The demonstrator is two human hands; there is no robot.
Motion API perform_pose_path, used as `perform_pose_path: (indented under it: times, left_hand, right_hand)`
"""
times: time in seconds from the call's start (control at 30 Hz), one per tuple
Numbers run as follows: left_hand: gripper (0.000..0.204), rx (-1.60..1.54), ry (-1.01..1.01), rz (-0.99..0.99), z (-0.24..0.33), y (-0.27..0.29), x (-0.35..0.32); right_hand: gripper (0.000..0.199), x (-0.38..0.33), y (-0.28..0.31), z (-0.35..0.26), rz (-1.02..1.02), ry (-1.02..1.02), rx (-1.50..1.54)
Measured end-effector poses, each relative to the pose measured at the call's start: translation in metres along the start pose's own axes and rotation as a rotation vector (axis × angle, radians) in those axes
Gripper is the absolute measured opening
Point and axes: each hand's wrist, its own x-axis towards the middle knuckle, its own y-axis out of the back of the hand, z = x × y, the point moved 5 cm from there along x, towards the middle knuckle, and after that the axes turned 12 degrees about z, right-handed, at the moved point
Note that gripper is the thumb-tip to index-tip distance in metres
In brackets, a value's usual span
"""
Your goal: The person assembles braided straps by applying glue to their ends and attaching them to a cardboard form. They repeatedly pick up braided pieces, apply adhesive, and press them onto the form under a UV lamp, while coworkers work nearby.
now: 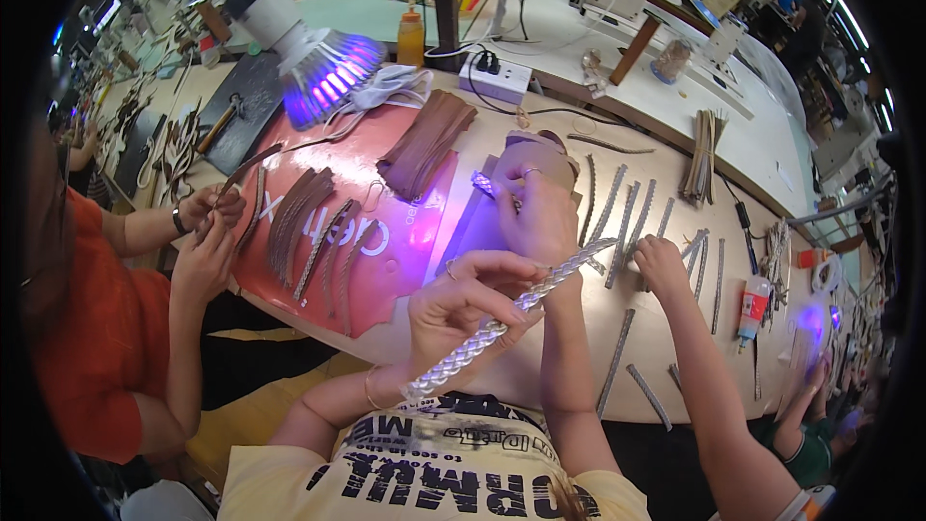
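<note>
A silver braided strap [468, 355] runs slantwise across the front, its far end reaching over my right forearm. My left hand [458, 314] is closed on it, pinching it between thumb and fingers. Farther off, my right hand [540, 222] bends over a dark flat board [461, 232] under purple light. A short shiny braided end [482, 183] sticks out from its fingers, which look closed on it. Whether this end belongs to the same strap I cannot tell. Just beyond that hand stands a tan block-like object [531, 150], partly covered by it.
Several grey braided straps [625, 232] lie on the right, where a co-worker's hand [661, 265] reaches in. Another person's hands [207, 232] hold a brown strip at left. Nearby are brown strips [424, 140], a lit lamp [328, 72], a power strip [497, 79] and a bottle [754, 309].
</note>
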Motion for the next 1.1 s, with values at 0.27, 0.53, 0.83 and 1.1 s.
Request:
perform_pose_path:
  times: [0.27, 0.53, 0.83, 1.1]
  left_hand:
    - [0.012, -0.004, -0.077, -0.147, 0.012, 0.019, -0.001]
    - [0.012, 0.027, 0.156, -0.244, 0.004, 0.046, -0.031]
    - [0.018, 0.548, -0.238, -0.575, -0.034, 0.079, -0.082]
    - [0.021, 0.781, -0.191, -0.825, -0.091, 0.126, -0.103]
  right_hand:
    - [0.027, 0.002, -0.003, 0.003, 0.061, 0.034, -0.044]
    - [0.028, 0.007, -0.005, 0.011, 0.006, 0.041, 0.059]
    - [0.026, 0.010, -0.006, 0.010, -0.039, 0.065, 0.106]
    - [0.028, 0.011, -0.006, 0.011, -0.077, -0.020, 0.123]
